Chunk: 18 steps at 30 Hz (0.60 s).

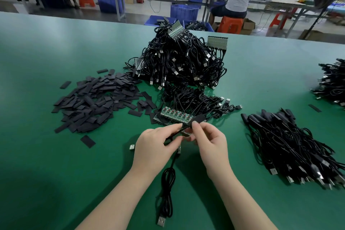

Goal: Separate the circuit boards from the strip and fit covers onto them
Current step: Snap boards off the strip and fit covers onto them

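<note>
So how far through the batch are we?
Done: a covered pile lies at right. In hand: the left hand and right hand hold one cable with a cover. Left: a strip just ahead, the big heap behind, loose covers.

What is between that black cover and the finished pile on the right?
Nothing visible. Both hands, left hand and right hand, hold the black cover; only bare green table lies between it and the finished pile.

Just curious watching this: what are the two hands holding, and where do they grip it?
Right hand pinches the lower end of a black cover. Left hand grips the black cable just below it.
</note>
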Motion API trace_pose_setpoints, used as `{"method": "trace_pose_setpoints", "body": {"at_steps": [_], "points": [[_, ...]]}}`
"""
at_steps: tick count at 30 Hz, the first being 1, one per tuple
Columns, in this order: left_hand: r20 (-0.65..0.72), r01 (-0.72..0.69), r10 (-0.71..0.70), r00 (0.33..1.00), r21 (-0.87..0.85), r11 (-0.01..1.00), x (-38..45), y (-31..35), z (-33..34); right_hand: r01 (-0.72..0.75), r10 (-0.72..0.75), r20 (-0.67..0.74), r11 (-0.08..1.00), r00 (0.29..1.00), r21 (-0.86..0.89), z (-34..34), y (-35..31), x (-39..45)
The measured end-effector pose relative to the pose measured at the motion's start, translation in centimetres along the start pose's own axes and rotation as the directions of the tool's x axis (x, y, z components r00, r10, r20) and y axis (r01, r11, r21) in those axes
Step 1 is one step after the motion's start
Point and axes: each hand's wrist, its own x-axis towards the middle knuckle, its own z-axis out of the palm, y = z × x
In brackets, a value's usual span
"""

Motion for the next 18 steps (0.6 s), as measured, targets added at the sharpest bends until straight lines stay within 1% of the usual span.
{"method": "trace_pose_setpoints", "body": {"at_steps": [2,3,7,9,12,14,16,17,18], "points": [[0.008,-0.035,0.034,0.999,0.03,0.999,0.0,0.1,0.0,-0.032,0.035,-0.026,0.995,0.999,0.091,-0.1,0.1,0.1],[0.006,-0.04,0.04,0.999,0.026,0.999,0.0,0.1,0.0,-0.035,0.038,-0.022,0.994,0.999,0.099,-0.1,-0.1,0.1],[-0.003,-0.044,0.044,0.999,0.016,0.999,-0.1,-0.1,0.0,-0.02,0.018,0.052,0.999,0.998,0.031,0.5,0.0,-0.4],[0.01,-0.041,0.041,0.999,0.006,0.999,-0.1,-0.2,0.0,-0.009,0.01,0.065,1.0,0.998,-0.017,0.7,0.4,-0.6],[0.016,-0.032,0.033,0.999,-0.035,0.999,0.0,-0.1,-0.2,0.013,-0.014,0.055,1.0,0.998,0.023,0.6,0.1,-0.5],[-0.013,-0.047,0.047,0.999,-0.037,0.998,-0.1,0.0,-0.2,0.048,-0.049,0.005,0.991,0.999,0.128,0.0,-0.9,0.0],[-0.031,-0.029,0.027,0.999,-0.071,0.997,-0.3,-0.1,-0.3,0.089,-0.068,-0.08,0.952,0.994,0.294,-1.4,-2.6,0.8],[-0.036,-0.016,0.013,0.999,-0.091,0.996,-0.3,-0.1,-0.2,0.126,-0.084,-0.136,0.932,0.987,0.339,-2.5,-3.5,1.3],[-0.037,-0.006,0.003,0.999,-0.101,0.995,-0.4,-0.3,-0.1,0.184,-0.121,-0.201,0.923,0.972,0.337,-3.9,-4.3,1.6]]}}
